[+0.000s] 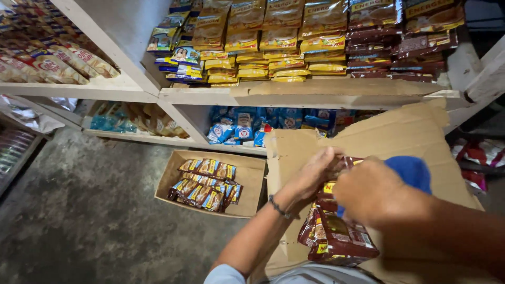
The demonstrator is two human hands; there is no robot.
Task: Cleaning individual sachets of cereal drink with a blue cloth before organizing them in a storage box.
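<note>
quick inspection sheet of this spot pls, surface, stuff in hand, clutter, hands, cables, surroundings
surface: opened cardboard flaps over a grey concrete floor
job's things: dark red sachet strip hangs from both hands; blue item behind
clutter: low cardboard tray of brown sachets on the floor
grippers: left hand and right hand, fingers closed on the strip's top
cables: nothing seen
surroundings: white shelves with yellow, dark red and blue packets

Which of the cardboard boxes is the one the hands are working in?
The large open cardboard box at right, flaps up, where both hands grip dark-red sachet strips. The small cardboard tray of brown sachets sits untouched on the concrete floor to its left.
</note>
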